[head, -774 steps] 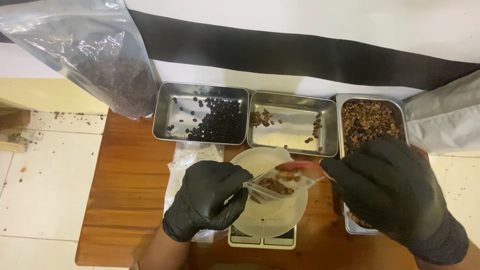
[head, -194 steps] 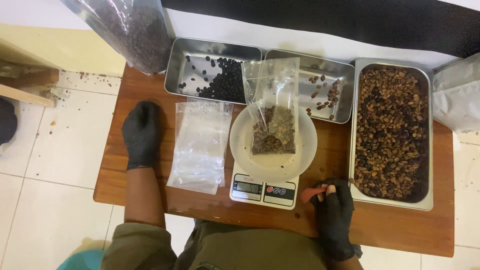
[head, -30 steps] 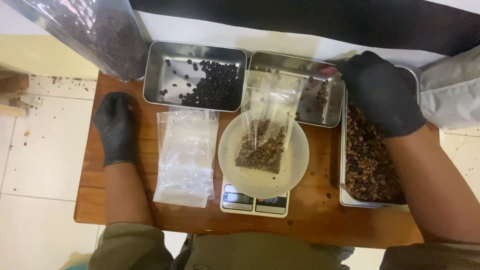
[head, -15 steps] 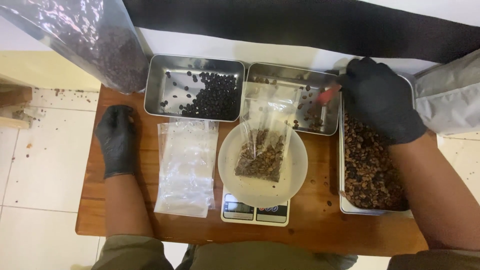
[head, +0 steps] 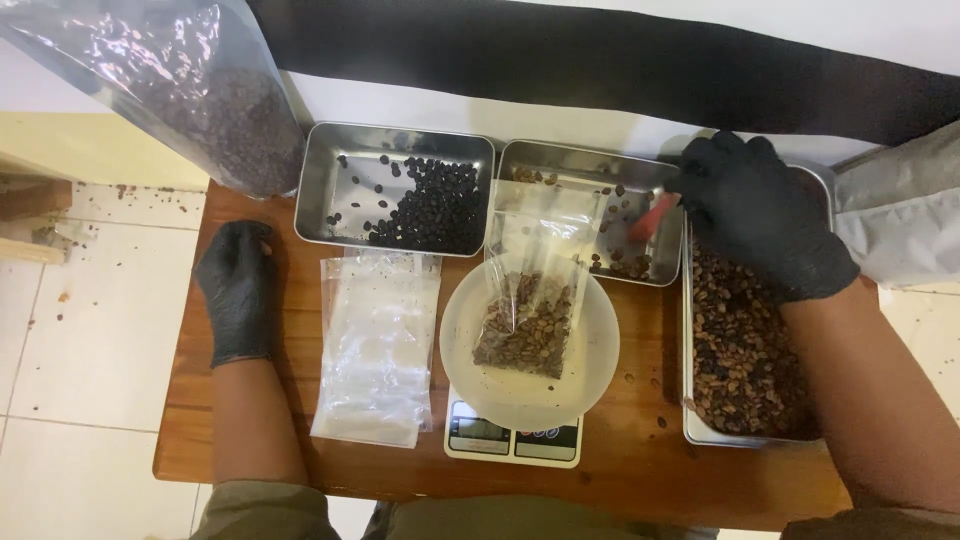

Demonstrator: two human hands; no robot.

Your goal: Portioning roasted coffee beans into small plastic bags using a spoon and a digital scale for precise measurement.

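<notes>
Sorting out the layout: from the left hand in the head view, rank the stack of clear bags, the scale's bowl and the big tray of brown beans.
From the left hand:
1. Stack of clear bags, just beside it.
2. Bowl, centre, on the scale.
3. Big tray of brown beans, far right.

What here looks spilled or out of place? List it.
A few loose beans lie on the wooden table between the scale and the right tray. More bits dot the tiled floor at the left.

A small red scoop (head: pixel 650 215), pinched in the black-gloved right hand (head: pixel 760 225), was tilted over the middle steel tray (head: pixel 590 210), which held a few scattered brown beans. Just beside it, the long steel tray (head: pixel 750 350) lay heaped with brown coffee beans.
</notes>
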